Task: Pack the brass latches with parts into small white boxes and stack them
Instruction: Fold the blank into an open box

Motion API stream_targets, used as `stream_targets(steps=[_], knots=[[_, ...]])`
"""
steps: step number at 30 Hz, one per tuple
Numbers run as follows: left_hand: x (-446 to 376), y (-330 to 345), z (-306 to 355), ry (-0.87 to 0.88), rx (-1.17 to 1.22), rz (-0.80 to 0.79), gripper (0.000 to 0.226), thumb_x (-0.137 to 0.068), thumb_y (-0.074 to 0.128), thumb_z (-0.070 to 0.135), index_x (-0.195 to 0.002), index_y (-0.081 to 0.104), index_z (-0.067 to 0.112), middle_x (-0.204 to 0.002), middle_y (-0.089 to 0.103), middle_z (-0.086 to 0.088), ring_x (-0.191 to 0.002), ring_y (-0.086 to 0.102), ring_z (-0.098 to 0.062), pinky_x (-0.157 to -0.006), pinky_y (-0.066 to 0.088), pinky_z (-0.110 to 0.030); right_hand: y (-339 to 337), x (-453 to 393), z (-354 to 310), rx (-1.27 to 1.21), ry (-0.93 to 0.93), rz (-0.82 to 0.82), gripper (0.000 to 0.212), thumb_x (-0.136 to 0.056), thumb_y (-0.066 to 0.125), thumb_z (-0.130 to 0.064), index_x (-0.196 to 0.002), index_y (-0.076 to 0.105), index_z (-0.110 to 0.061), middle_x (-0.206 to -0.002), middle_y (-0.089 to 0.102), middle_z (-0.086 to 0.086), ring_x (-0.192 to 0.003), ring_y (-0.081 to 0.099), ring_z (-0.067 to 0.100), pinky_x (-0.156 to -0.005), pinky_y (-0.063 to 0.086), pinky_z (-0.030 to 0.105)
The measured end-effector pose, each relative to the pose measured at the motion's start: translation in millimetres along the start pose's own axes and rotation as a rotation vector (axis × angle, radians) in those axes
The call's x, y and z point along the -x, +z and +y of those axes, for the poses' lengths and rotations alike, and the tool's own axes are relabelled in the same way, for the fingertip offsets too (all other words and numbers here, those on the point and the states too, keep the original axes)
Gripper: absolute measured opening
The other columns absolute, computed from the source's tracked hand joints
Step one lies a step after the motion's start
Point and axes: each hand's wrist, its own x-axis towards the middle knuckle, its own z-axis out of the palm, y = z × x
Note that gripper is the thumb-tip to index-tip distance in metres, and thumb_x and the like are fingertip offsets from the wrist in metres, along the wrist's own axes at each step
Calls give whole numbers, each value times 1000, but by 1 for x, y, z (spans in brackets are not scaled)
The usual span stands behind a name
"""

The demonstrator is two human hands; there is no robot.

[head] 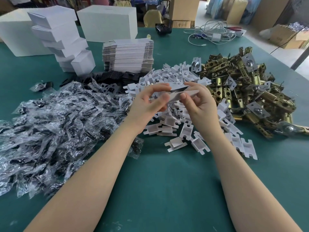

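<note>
From where I watched, the job looked barely dented. A leaning stack of closed small white cardboard boxes (66,46) stood at the far left of the green table (167,190), so I judged a fair number already packed. Far more remained: the heap of brass tubular latches (247,91) lay loose on the right, the white plastic insert pieces (175,77) were strewn through the middle, the clear bags of black screws (55,121) covered the left, and a thick pile of flat unfolded white carton blanks (128,54) waited behind them.

Both forearms reached forward and met above the plastic pieces. My left hand (148,101) and right hand (199,101) each pinched one flat white carton blank (182,92) between thumb and fingertips, held level off the table. I took it for a box about to be opened out; no latch was in either hand.
</note>
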Motion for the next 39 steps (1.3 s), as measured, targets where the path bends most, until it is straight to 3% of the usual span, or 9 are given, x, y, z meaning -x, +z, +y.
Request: stream_targets(steps=[5, 8, 14, 17, 20, 25, 30, 34, 39], knots=[[2, 6, -5, 48, -109, 52, 17, -85, 78, 19, -92, 74, 34, -107, 70, 23, -71, 72, -12, -63, 57, -21, 7, 3, 4, 41, 62, 113, 26, -89, 67, -41, -111, 53, -38, -107, 56, -2, -74, 67, 21, -59, 56, 30], [4, 11, -8, 69, -175, 120, 15, -90, 73, 18, -100, 73, 29, -105, 73, 15, -75, 73, -14, -65, 61, -27, 8, 0, 8, 117, 78, 169, 27, -92, 67, -34, -79, 59, -12, -84, 47, -5, -74, 53, 17, -55, 48, 27], [8, 16, -9, 160, -301, 207, 16, -95, 66, 22, -110, 66, 27, -121, 66, 9, -106, 67, -4, -77, 61, -28, 10, 2, 6, -7, 147, 140, 20, -93, 66, -33, -77, 55, -30, -82, 57, 11, -54, 45, 7, -44, 33, 11], [9, 18, -7, 171, -292, 217, 14, -97, 64, 16, -99, 67, 30, -123, 62, 13, -114, 61, 3, -79, 59, -24, 10, 2, 6, -62, 208, 159, 10, -93, 66, -34, -89, 62, -26, -84, 67, -17, -51, 54, 4, -45, 45, 20], [11, 22, -8, 205, -319, 232, 21, -97, 62, 13, -109, 66, 30, -129, 58, 8, -125, 54, 0, -91, 55, -20, 10, 1, 5, -84, 241, 185, 6, -93, 66, -32, -88, 64, -29, -114, 67, -15, -68, 64, 13, -64, 57, 35], [13, 26, -7, 181, -342, 179, 30, -101, 56, 12, -122, 58, 33, -135, 53, 9, -123, 44, 20, -103, 38, -8, 10, 4, 2, -82, 210, 231, 11, -96, 61, -33, -96, 66, -24, -80, 68, 1, -64, 53, 24, -59, 52, 44], [11, 23, -12, 126, -391, 132, 30, -101, 57, 15, -129, 63, 10, -151, 46, -7, -141, 37, -4, -109, 35, -12, 8, 4, 1, -99, 240, 250, 13, -97, 60, -31, -89, 63, -22, -91, 69, -18, -56, 57, 7, -58, 51, 61], [12, 25, -7, 52, -278, 250, 17, -96, 65, 28, -97, 70, 43, -151, 47, -7, -137, 40, 0, -98, 39, -6, 11, 4, 2, -67, 238, 258, 22, -94, 66, -29, -75, 59, -18, -119, 65, -7, -64, 57, 18, -66, 55, 47], [11, 24, -10, 21, -222, 294, 17, -96, 64, 33, -107, 67, 46, -144, 56, 0, -135, 48, -8, -106, 49, -37, 16, 4, 1, -59, 212, 265, 24, -92, 68, -28, -70, 58, -27, -122, 62, -5, -58, 52, 9, -64, 49, 26]])
